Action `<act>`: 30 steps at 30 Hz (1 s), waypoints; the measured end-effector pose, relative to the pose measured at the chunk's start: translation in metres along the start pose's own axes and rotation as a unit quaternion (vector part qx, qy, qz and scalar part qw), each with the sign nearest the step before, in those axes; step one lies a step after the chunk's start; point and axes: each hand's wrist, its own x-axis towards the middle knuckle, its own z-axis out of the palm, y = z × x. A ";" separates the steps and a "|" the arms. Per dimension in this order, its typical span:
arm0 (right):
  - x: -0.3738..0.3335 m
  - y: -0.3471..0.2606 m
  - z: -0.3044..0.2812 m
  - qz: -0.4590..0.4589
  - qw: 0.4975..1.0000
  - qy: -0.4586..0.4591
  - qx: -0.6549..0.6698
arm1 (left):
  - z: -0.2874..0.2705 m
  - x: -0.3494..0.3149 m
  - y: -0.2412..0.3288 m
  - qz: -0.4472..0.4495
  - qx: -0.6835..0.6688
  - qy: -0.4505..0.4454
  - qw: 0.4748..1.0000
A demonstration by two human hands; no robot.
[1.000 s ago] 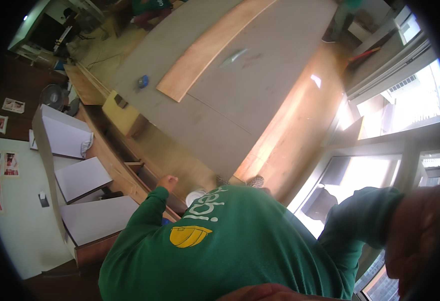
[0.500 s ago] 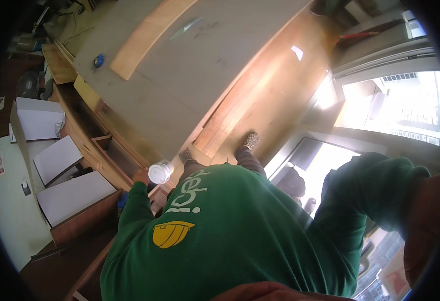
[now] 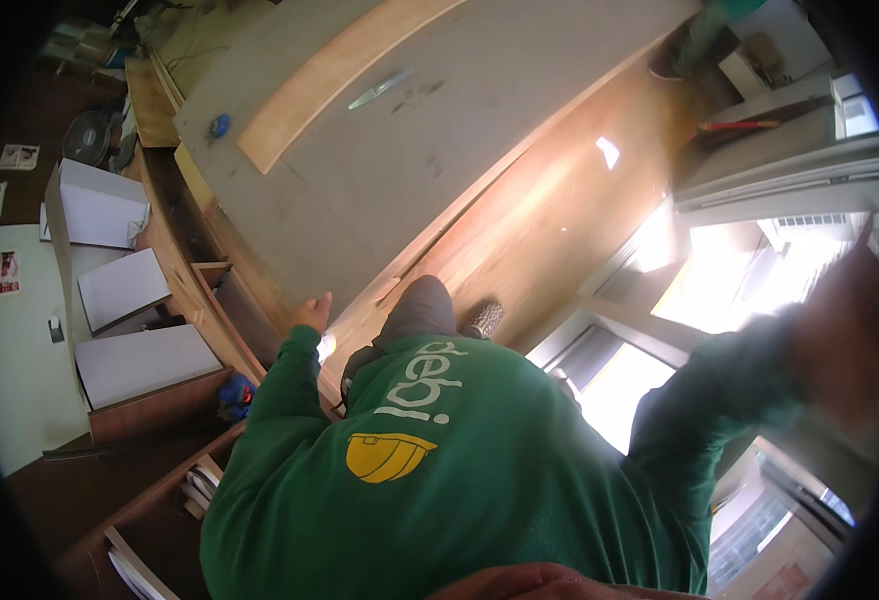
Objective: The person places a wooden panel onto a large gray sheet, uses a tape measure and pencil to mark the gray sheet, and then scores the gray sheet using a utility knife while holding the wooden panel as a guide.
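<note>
My left hand [image 3: 311, 312] is held low beside the table's near corner, with a finger or thumb pointing outward. Nothing shows between its fingers. Close to that wrist is a white container [image 3: 326, 347], mostly hidden by my green sleeve; whether it touches the hand I cannot tell. My right hand [image 3: 844, 345] is raised at the right rim, smeared by motion, so its fingers cannot be read. Under me a bent knee [image 3: 417, 305] and a patterned shoe [image 3: 485, 318] show above the wooden floor.
A large grey tabletop [image 3: 359, 190] bears a curved wooden strip [image 3: 299, 95], a pale tool [image 3: 379, 90] and a blue roll [image 3: 220, 126]. Open drawers [image 3: 244, 310] and white panels [image 3: 144, 365] stand left. Another person's leg [image 3: 699, 40] shows upper right. Bright windows lie right.
My left hand has moved forward past the white container, which is now mostly covered by my sleeve. My right hand has come up along the right rim. One knee has risen, and another person's leg has come into view.
</note>
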 end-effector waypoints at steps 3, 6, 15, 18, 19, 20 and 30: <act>-0.042 0.091 0.009 0.222 0.955 0.125 -0.151 | 0.001 0.003 0.043 0.075 0.042 0.092 0.992; -0.098 0.188 0.014 0.447 0.885 0.052 -0.123 | 0.006 0.020 0.078 0.073 -0.016 0.104 0.992; -0.224 0.356 0.001 0.571 0.703 -0.373 -0.201 | 0.043 0.194 0.216 0.142 -0.171 0.107 0.969; -0.281 0.377 -0.043 0.549 0.627 -0.508 -0.216 | 0.050 0.240 0.315 0.124 -0.182 0.073 0.973; -0.268 0.396 -0.039 0.558 0.614 -0.523 -0.195 | 0.045 0.257 0.332 0.129 -0.209 0.092 0.965; -0.253 0.409 -0.033 0.569 0.599 -0.536 -0.174 | 0.044 0.270 0.348 0.135 -0.236 0.107 0.956; -0.185 0.664 0.057 0.439 0.733 -0.503 -0.130 | 0.040 0.311 0.491 0.068 -0.271 0.122 0.952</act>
